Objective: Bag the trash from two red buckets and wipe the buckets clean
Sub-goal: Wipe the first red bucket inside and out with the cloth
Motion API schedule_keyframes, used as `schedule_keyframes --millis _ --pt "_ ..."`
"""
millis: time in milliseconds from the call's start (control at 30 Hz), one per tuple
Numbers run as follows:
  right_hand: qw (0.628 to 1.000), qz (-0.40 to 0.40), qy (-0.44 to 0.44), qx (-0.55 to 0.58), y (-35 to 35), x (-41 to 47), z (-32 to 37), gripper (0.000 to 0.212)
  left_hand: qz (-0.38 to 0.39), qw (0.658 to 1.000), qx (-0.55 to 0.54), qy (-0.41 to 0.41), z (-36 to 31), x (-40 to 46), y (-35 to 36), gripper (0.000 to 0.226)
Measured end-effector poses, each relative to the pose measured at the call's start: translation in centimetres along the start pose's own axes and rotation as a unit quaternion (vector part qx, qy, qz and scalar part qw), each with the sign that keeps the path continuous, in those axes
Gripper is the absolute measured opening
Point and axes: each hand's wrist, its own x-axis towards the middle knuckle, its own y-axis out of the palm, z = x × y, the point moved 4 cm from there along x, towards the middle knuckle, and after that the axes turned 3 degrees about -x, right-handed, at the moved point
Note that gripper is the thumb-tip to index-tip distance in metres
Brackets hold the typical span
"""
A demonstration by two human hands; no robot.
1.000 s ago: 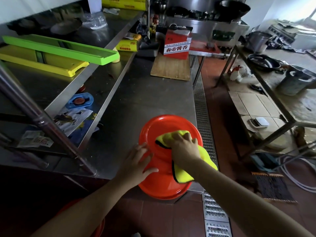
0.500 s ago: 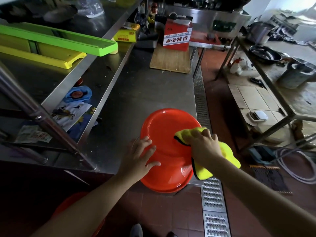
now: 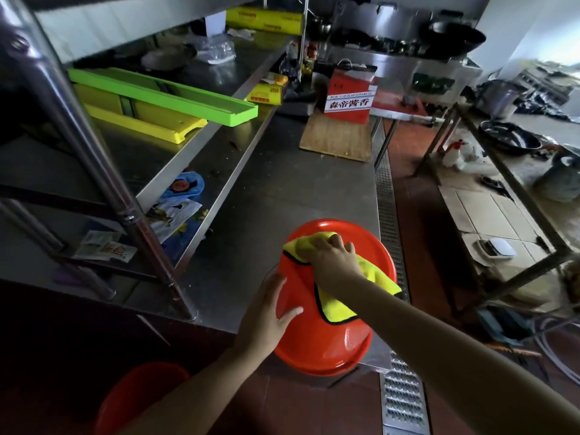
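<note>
A steel table [image 3: 282, 189] carried a red bucket [image 3: 332, 340] at its near edge, upturned. The left hand [image 3: 266, 318] lay flat against its side, fingers straight. The right hand [image 3: 332, 259] pressed a yellow cloth [image 3: 373, 277] onto it, fingers bent over the cloth.
</note>
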Motion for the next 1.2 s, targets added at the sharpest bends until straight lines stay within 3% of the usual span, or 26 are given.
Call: schedule_keyframes --millis 133,233,400,567,800,933,1200 --pt "0.999 -0.049 -0.011 0.014 -1.2 3.2 0.9 0.060 -0.009 0.991 0.096 0.095 -1.1 0.0 -0.8 0.069" --pt "0.998 -0.029 -0.063 0.002 -0.7 4.6 2.2 0.055 0.015 0.971 0.143 0.192 -2.1 -0.3 0.0 0.064" --pt "0.999 -0.020 -0.029 0.019 -0.2 6.7 -0.3 0.054 0.005 0.958 0.188 0.216 -2.4 1.5 -0.1 0.053" --pt "0.996 -0.005 0.079 0.046 0.6 7.5 -7.7 0.050 0.036 0.934 0.246 0.257 -2.2 3.3 0.1 0.057" --pt "0.977 -0.019 0.162 0.135 3.8 2.8 -14.4 0.046 0.057 0.929 0.260 0.257 -2.7 3.8 0.0 0.058" --pt "0.967 -0.082 0.175 0.165 5.6 -3.3 -14.1 0.054 0.062 0.920 0.293 0.253 -3.2 3.6 -0.5 0.061" --pt "0.921 -0.257 0.174 0.234 6.8 -11.5 -8.5 0.041 0.053 0.946 0.223 0.231 -3.6 3.4 -0.9 0.058"
